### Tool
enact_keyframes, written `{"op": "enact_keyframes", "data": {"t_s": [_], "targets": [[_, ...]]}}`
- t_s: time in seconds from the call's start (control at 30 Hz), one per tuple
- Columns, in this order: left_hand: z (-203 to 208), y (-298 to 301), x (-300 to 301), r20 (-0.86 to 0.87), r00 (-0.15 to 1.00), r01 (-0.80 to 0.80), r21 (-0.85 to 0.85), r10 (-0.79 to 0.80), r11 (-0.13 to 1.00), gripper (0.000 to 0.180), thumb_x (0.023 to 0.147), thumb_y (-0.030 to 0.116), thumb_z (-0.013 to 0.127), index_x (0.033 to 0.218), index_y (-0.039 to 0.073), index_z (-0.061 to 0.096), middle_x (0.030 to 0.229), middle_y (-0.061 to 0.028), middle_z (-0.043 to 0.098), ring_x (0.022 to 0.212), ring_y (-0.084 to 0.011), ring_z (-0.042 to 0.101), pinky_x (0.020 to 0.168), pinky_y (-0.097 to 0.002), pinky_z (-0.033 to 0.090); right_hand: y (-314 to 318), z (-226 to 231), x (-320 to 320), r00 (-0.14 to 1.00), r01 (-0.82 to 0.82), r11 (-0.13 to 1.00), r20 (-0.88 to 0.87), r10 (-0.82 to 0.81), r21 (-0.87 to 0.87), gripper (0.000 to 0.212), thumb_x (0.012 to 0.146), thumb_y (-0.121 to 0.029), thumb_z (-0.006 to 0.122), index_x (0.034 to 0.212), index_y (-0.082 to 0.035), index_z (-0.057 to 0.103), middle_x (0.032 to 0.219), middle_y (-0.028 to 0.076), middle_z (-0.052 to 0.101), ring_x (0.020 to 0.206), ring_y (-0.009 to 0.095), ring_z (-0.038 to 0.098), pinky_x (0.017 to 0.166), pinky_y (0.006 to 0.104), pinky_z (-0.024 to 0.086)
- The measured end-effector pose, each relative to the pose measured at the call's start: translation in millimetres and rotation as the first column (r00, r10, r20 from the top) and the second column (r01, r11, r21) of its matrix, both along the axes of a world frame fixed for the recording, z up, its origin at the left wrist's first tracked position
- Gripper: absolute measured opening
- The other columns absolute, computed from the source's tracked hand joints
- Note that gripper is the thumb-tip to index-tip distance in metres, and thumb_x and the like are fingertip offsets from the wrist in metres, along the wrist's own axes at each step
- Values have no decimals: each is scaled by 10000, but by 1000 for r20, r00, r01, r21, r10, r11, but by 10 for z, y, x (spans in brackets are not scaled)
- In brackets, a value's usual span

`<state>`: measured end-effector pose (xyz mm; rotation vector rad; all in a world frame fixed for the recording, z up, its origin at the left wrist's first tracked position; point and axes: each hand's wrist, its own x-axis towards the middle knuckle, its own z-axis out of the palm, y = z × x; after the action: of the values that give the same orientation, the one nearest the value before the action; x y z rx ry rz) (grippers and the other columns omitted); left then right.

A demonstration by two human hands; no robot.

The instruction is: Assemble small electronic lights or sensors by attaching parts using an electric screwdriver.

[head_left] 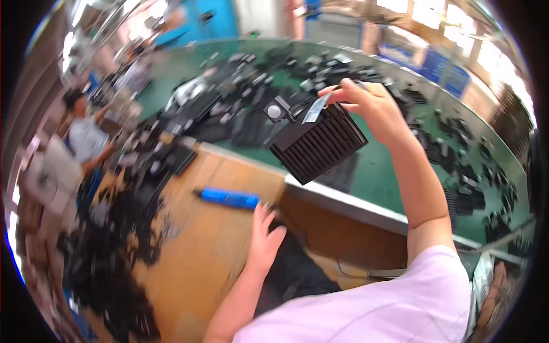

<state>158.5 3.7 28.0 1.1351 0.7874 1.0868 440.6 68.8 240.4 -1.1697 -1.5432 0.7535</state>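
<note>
My right hand is raised over the green surface, its fingers and thumb closed on the upper edge of a black finned floodlight. The floodlight hangs tilted, and a small motion sensor with a round white lens sticks out from its far left side. A pale blue-white tag shows just under the fingertips. Over the wooden table, my left hand has its fingers stretched apart with nothing in them. Its fingertips are at the right end of a blue power screwdriver lying there; contact cannot be made out.
A green conveyor-like surface with a pale edge curves around the far side, strewn with black finned housings and small parts. Dark parts are heaped along the left of the wooden table. A person sits at the far left.
</note>
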Motion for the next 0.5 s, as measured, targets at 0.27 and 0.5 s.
{"op": "enact_keyframes", "data": {"t_s": [0.27, 0.5], "targets": [[-140, -417, -1241, 186, 805, -491, -324, 563, 809, 501, 956, 138, 600, 1386, 21, 371, 1239, -106, 565, 1036, -188, 622, 831, -339, 563, -442, -1028, -1526, 726, -629, 716, -560, 400, -303, 521, 954, -463, 514, 1039, 19, 692, 1225, 124, 612, 1149, 242, 539, 952, 418, 425], [-177, -631, -2452, -361, 812, -543, -178, 459, 820, 434, 914, 193, 666, 1250, -65, 573, 1177, -143, 651, 1067, -181, 612, 933, -284, 467, 205, -1436, -1803, 867, -470, 822, 7, 498, -322, 465, 822, -300, 706, 1174, -11, 612, 1312, 147, 565, 1271, 248, 477, 1069, 371, 340]]}}
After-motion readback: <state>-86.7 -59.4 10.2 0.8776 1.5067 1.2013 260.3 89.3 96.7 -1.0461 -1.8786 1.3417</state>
